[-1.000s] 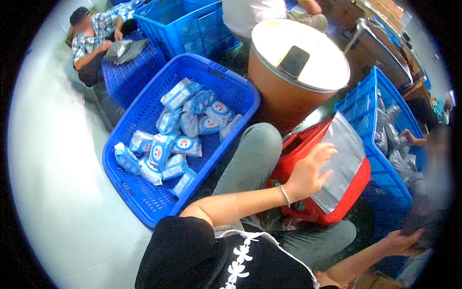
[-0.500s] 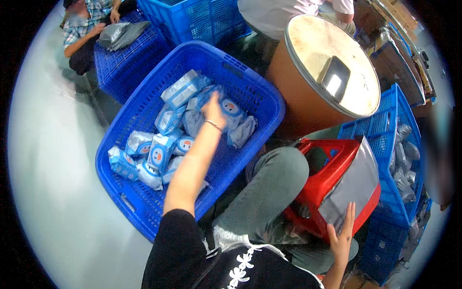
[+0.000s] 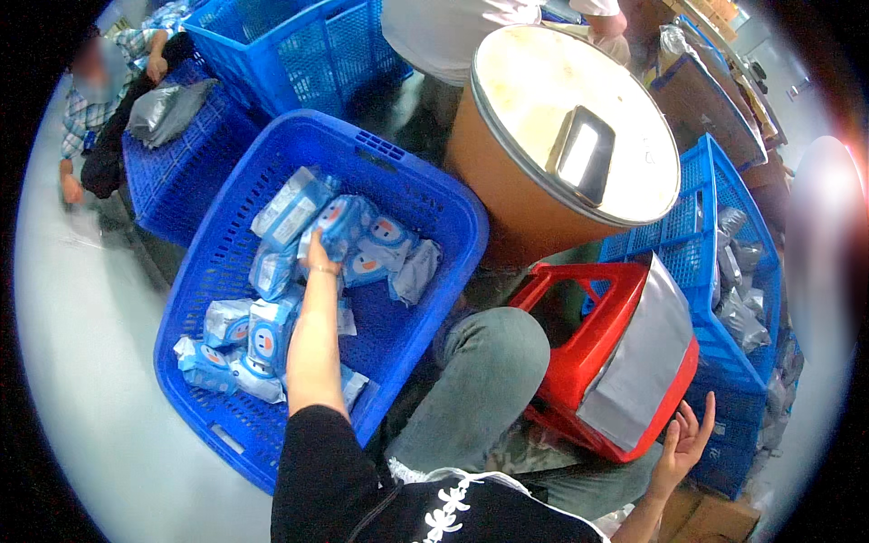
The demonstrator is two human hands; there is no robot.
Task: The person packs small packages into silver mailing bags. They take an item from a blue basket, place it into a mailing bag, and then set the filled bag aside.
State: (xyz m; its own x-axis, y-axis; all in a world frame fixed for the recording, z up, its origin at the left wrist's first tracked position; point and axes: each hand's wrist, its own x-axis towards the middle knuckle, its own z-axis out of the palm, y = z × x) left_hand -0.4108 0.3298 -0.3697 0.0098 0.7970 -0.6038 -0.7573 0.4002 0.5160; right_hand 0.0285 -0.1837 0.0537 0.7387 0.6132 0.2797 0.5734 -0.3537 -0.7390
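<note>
Inside the blue plastic basket (image 3: 167, 330) lie several soft packs printed in blue and white, like packs of wipes. My left hand (image 3: 319, 255) reaches in among them. Its fingers are closed on the near end of one wipes pack (image 3: 337, 220), though the pack partly hides the fingertips. Off the right edge of a red plastic stool (image 3: 665, 418), my right hand (image 3: 685, 448) hovers with fingers spread and nothing in it. Across the stool's seat lies a flat grey plastic mailing bag (image 3: 639, 353).
Beyond my knee stands a brown drum (image 3: 520, 208) with a phone (image 3: 584, 154) on its lid. At right, a blue crate (image 3: 715, 312) holds several grey-wrapped parcels (image 3: 744, 317). Another person sits at far left beside an upturned crate (image 3: 176, 190) bearing grey bags; a white-shirted person is behind the drum.
My left hand has closed on a wipes pack in the basket. My right hand has left the grey bag and moved to the right of the stool. The whole view has shifted.
</note>
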